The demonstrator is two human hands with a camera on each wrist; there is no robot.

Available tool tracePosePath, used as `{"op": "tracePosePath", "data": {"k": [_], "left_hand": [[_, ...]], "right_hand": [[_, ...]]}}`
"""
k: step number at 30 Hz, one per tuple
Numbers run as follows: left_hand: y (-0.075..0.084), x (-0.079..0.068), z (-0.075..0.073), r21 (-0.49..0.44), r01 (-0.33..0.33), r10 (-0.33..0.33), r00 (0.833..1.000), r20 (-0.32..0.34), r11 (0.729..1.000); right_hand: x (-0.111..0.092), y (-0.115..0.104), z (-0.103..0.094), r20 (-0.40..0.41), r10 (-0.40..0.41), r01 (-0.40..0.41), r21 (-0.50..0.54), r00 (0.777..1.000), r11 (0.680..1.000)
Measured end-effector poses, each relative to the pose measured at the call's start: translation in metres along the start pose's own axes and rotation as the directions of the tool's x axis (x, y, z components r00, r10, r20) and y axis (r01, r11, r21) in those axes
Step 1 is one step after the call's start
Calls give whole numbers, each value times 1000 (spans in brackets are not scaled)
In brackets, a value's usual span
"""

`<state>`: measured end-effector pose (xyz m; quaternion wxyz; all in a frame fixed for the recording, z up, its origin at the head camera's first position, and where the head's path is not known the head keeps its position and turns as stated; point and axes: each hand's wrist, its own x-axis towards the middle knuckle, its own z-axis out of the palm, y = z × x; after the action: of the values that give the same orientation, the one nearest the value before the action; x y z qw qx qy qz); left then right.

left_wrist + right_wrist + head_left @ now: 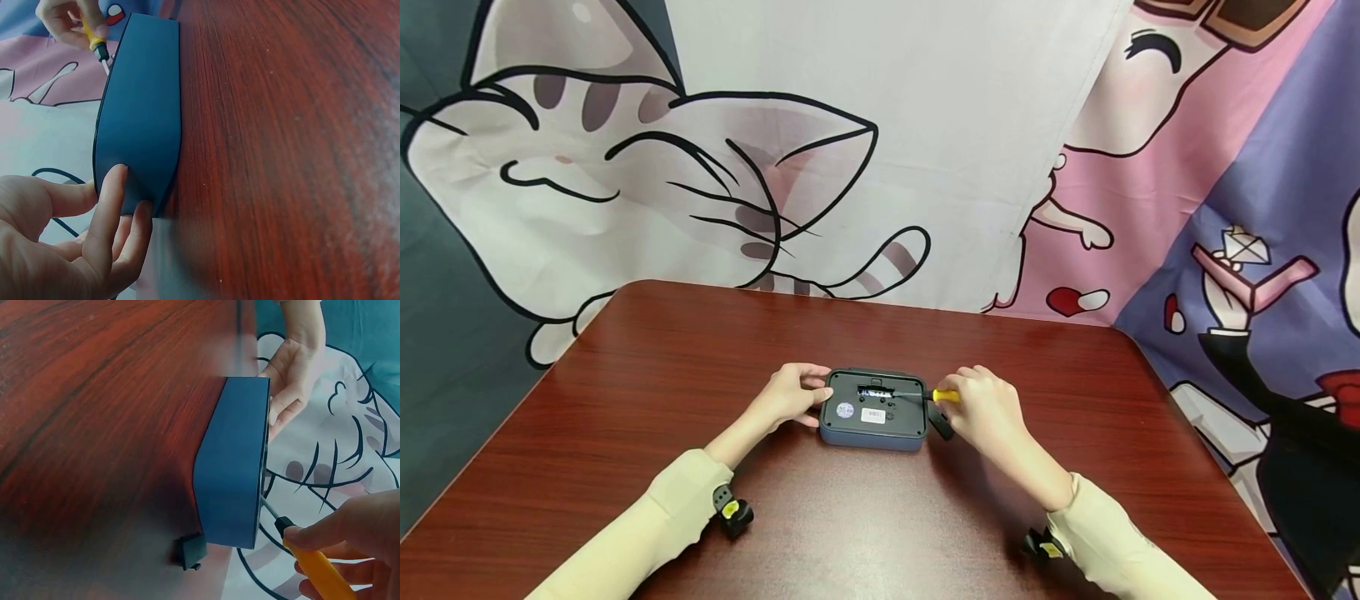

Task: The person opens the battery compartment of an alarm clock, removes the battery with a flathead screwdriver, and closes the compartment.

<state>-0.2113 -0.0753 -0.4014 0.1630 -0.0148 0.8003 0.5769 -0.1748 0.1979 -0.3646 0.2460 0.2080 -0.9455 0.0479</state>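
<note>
A boxy blue electronic device lies with its black underside up on the table, showing a white barcode label and a round sticker. In its uncovered battery compartment a battery is visible. My left hand grips the device's left end, thumb on the top edge and fingers along the side. A yellow-handled screwdriver is held in my right hand; its thin shaft reaches low across the underside, tip at the battery compartment. In the right wrist view the black handle collar points toward the device. The compartment's inside is hidden in both wrist views.
Beside the device's right end lies a small black cover, also seen in the right wrist view. The reddish-brown wooden table has rounded far corners. Behind it hangs a cartoon-printed cloth.
</note>
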Motion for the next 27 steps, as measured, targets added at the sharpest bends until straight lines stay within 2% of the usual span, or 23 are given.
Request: {"op": "tracePosePath", "data": {"k": [8,12,23,27], "left_hand": [[0,0,0,-4,10,-10,1000,7,1000],[0,0,-1,6,0,0,1000,6,1000],[2,0,-1,8,2,-2,1000,5,1000],[3,-1,-1,11,7,-7,1000,5,1000]], "right_hand": [[9,-3,-5,-5,-122,122,-33,993,992],[16,-6,-8,-4,-180,179,-83,984,980],[41,-25,-23,108,-269,289,-270,957,919],[48,-37,-27,189,-252,303,-333,949,893]]}}
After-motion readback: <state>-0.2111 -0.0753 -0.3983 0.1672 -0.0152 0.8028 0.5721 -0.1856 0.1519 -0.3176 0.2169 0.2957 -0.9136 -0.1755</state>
